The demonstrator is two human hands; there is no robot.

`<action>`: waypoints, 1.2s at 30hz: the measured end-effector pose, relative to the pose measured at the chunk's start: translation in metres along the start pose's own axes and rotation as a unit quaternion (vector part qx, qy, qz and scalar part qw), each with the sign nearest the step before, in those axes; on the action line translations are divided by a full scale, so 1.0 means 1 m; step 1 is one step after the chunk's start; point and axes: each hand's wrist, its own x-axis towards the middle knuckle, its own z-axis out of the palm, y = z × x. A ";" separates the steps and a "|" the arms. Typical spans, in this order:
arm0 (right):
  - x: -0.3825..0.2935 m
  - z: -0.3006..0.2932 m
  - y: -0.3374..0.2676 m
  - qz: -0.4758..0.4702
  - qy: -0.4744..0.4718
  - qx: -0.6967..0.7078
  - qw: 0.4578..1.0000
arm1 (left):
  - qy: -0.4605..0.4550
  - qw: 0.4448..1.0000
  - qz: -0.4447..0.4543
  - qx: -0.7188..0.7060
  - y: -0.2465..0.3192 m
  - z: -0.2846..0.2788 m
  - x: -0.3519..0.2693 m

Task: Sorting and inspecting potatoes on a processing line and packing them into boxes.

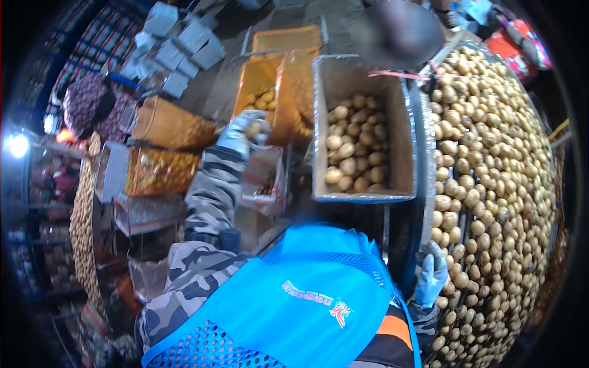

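Observation:
My left hand [246, 131], in a pale glove below a camouflage sleeve, reaches out with its fingers closed around a round tan piece that looks like a potato [253, 129]. It is beside an orange-lined crate [278, 92] with yellowish produce inside. My gloved right hand [431, 273] is at the near edge of a roller conveyor [425, 152] covered with similar round tan potatoes [487, 170]. Its fingers are bent, and whether they hold anything cannot be told. Between my hands stands an open cardboard box [398, 138], lined at the rim, partly filled with potatoes [359, 138].
Orange-lined containers [161, 119] and a smaller box [260, 198] lie at the left. White cartons [184, 50] are piled on the floor beyond. Another person [87, 103] in purple is at the far left. A blurred dark round shape [398, 32] covers part of the top.

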 end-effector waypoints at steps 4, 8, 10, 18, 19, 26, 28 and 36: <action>0.018 0.016 -0.002 0.019 -0.059 -0.042 0.997 | 0.204 0.976 0.064 0.026 0.002 -0.167 -0.091; 0.031 0.034 -0.001 0.059 -0.127 -0.057 0.989 | 0.412 0.909 -0.058 0.000 -0.058 -0.264 -0.194; 0.035 0.044 -0.001 0.077 -0.153 -0.042 0.984 | 0.421 0.884 -0.198 0.053 -0.094 -0.261 -0.238; 0.050 0.069 -0.005 0.070 -0.207 -0.071 0.973 | 0.184 0.811 -0.531 0.161 -0.226 -0.216 -0.327; 0.051 0.071 -0.006 0.070 -0.205 -0.079 0.973 | 0.163 0.820 -0.499 0.225 -0.245 -0.217 -0.334; 0.054 0.069 -0.023 0.066 -0.151 -0.036 0.986 | 0.231 0.524 -0.382 0.725 -0.115 -0.202 -0.248; 0.059 0.058 -0.018 0.036 -0.145 -0.074 0.986 | 0.332 0.482 -0.303 0.753 -0.071 -0.180 -0.202; 0.032 0.015 -0.022 0.043 -0.019 0.035 0.998 | 0.030 0.555 0.391 0.734 -0.052 0.079 0.015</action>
